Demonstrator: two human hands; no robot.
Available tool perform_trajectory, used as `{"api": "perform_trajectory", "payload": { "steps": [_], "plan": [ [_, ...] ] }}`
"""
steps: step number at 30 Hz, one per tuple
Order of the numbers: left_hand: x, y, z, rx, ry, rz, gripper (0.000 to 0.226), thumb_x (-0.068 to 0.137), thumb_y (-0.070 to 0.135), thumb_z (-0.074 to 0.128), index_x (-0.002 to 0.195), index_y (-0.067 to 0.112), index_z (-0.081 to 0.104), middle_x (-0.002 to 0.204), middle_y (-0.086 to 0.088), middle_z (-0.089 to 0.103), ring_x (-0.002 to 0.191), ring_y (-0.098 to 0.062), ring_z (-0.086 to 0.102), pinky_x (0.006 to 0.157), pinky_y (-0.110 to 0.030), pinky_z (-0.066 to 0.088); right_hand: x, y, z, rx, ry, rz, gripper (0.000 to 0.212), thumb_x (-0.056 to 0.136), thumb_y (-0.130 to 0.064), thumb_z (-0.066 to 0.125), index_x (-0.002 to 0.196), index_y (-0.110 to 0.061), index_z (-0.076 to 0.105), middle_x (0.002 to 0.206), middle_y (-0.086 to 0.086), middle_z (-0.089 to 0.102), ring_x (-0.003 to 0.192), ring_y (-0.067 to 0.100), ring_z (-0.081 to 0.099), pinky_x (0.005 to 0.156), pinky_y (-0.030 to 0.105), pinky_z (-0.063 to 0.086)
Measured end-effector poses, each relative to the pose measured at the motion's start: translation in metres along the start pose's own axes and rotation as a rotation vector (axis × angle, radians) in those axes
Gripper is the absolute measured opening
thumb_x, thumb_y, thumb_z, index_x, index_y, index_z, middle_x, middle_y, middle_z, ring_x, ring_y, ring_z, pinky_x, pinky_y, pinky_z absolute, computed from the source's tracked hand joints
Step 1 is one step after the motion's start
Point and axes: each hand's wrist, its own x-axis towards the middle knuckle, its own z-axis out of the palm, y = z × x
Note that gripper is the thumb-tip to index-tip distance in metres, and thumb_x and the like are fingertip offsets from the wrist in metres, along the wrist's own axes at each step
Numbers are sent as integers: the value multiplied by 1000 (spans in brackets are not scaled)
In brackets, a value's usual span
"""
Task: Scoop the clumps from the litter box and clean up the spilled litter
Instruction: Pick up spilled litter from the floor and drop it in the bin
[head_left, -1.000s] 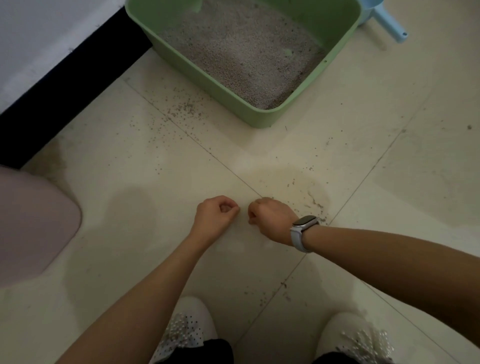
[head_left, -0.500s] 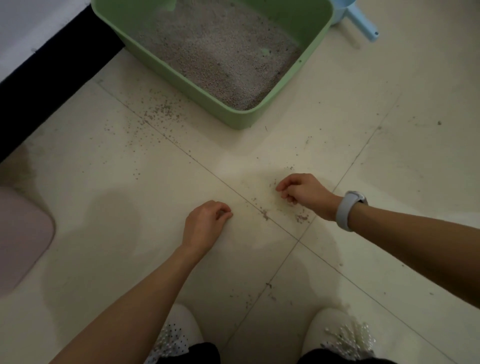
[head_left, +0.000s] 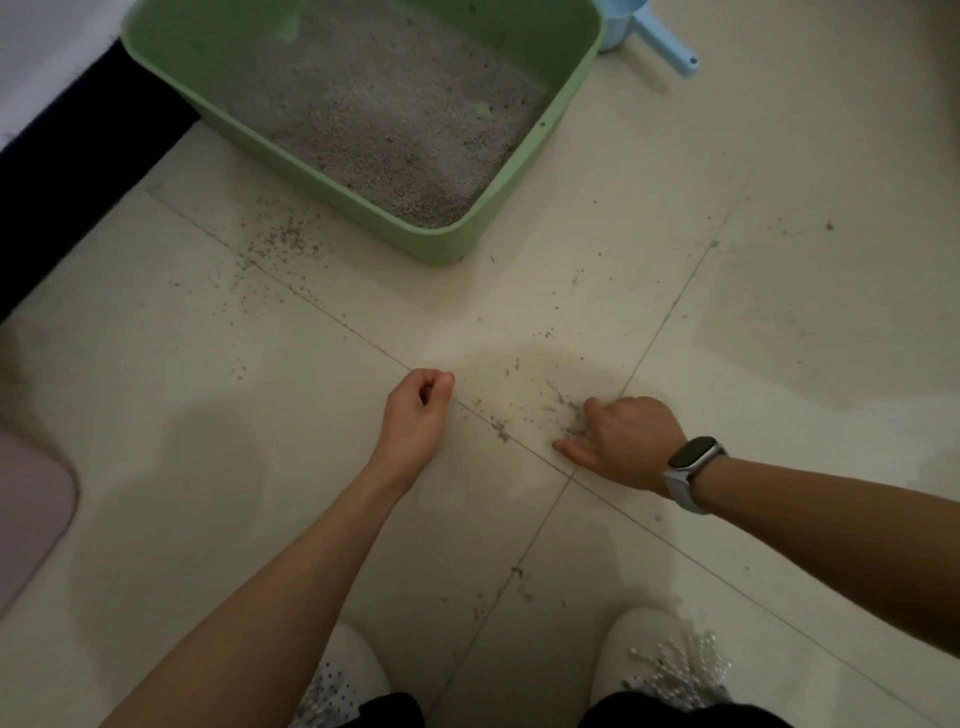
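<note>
The step in hand looks like gathering spilled litter (head_left: 563, 408) off the tiled floor (head_left: 779, 322) by hand. The right hand (head_left: 626, 441), wearing a watch (head_left: 693, 467), rests on the floor in front of the litter box (head_left: 332, 171), fingers curled down into a small streak of grains with the thumb stretched out flat; whether it has any grains pinched I cannot tell. The left hand (head_left: 418, 415) sits nearer the box's front left side, fingers curled in with the thumb against them, and what it holds, if anything, is hidden.

To do this well, I would sweep the grains into 1 tight pile with the edge of the hand before pinching, since single grains roll on smooth tile and lodge in the grout lines that cross just in front of the box. The larger scatter (head_left: 280, 244) lying against the box's front left wall is not yet cleared and needs the same treatment.

The box is a green plastic tub with rounded corners and a thick rim, holding coarse grey granules. A pale blue plastic scoop (head_left: 649, 31) lies just behind the box's right corner, handle pointing away. The tiles are glossy cream with dull damp-looking patches. 2 white beaded slippers (head_left: 670, 665) show well in front of the box.
</note>
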Motion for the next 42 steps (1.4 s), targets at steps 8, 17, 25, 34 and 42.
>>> {"api": "perform_trajectory", "payload": {
  "steps": [8, 17, 25, 34, 42],
  "plan": [
    [6, 2, 7, -143, -33, -121, 35, 98, 25, 45, 64, 18, 42, 59, 3, 32, 55, -12, 30, 55, -27, 28, 4, -18, 3, -101, -29, -50, 49, 97, -51, 25, 103, -8, 47, 89, 7, 65, 79, 24, 62, 63, 30, 31],
    [11, 20, 7, -454, -114, -219, 37, 100, 15, 40, 63, 16, 36, 53, 5, 29, 45, -8, 25, 41, -16, 22, 7, -14, 22, -204, 240, -127, 31, 40, -13, 80, 45, -15, 50, 30, -3, 37, 23, 12, 34, 47, 18, 15],
    [13, 38, -5, -839, -359, -296, 22, 95, 11, 44, 75, 10, 51, 65, 0, 56, 55, -8, 52, 52, -16, 46, 9, -10, 7, -134, -26, -225, 5, 90, -6, 44, 86, -7, 41, 83, 18, 64, 68, 30, 59, 57, 29, 31],
    [14, 41, -20, -937, -264, -400, 13, 73, 8, 41, 64, 6, 51, 57, -7, 49, 45, -14, 44, 42, -17, 35, 26, -7, -57, 1433, -429, 83, 44, 93, -11, 41, 50, -14, 38, 41, 0, 40, 40, 12, 27, 47, 23, 25],
    [15, 14, -6, 55, -42, -152, 23, 89, 27, 59, 78, 9, 67, 66, 3, 56, 63, -11, 48, 60, -22, 38, 47, -13, -86, 1744, -622, -103, 28, 72, -13, 39, 52, -10, 59, 44, 2, 49, 37, 10, 29, 43, 18, 28]
  ]
}}
